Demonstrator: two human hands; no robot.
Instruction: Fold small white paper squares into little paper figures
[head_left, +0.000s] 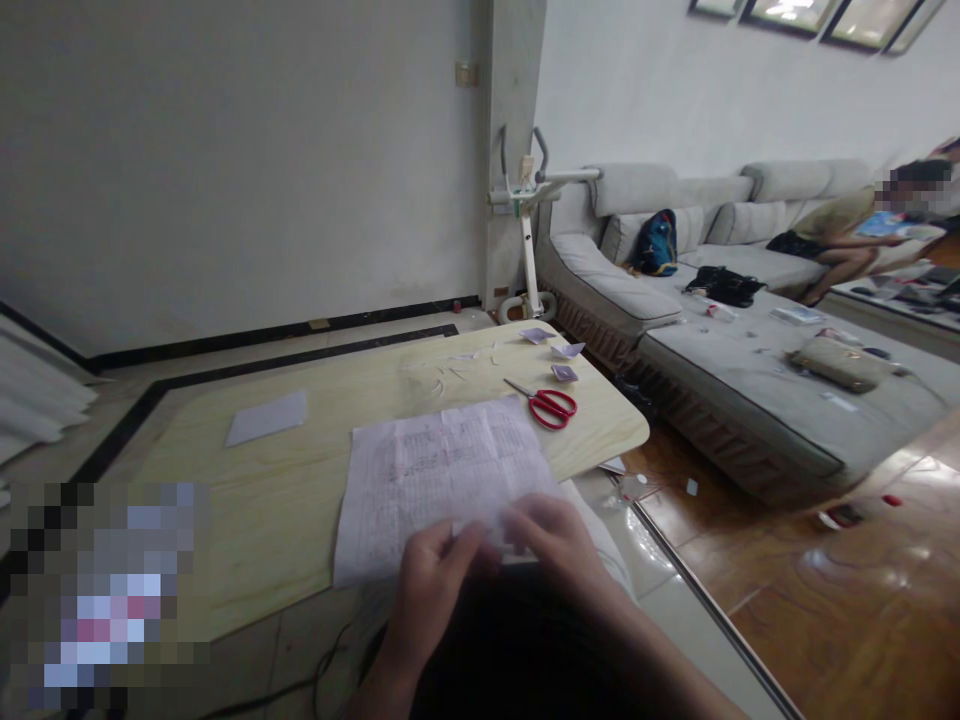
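Observation:
At the near edge of the table, my left hand (439, 565) is closed, with thumb and fingers pinching a small pale piece of paper (486, 522). Close by on the right, my right hand (551, 535) has its fingers curled at the same piece; motion blurs the fingertips and the paper's shape. Under and beyond both hands lies a large creased sheet of printed paper (442, 460). Red-handled scissors (553, 408) rest past its far right corner. Three small folded paper pieces (535, 336) sit near the table's far right corner.
Thin paper strips (450, 370) lie on the pale wooden table (300, 490), with a white sheet (266, 418) at its left. A blurred-out patch covers the lower left. A grey sofa (750, 380) stands to the right, where another person (832, 225) sits. Exercise equipment (529, 240) stands behind.

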